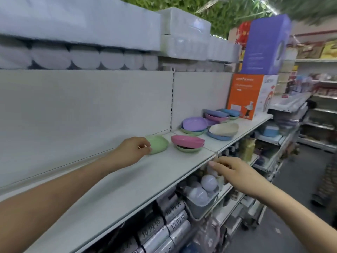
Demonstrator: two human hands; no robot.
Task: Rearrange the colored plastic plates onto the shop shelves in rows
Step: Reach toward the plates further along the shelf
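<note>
Reaching along the shelf (113, 179), I am pinching the near rim of a single green plate (158, 144) with my left hand (132, 152), fingers curled onto its edge, I judge so I can slide it into line without lifting it. It is sitting on the shelf board close to the back panel, just left of a pink plate (187, 141) tilted on a green one. Farther right, more pairs are standing in loose stacks: a purple plate (194, 123) over green, a cream plate (224, 129) over blue, and a far cluster beside the orange box (245, 94). My right hand (235, 173) is hovering empty off the shelf's front edge, fingers loosely bent, gripping nothing. I think the long bare stretch on the left is being kept for the row.
</note>
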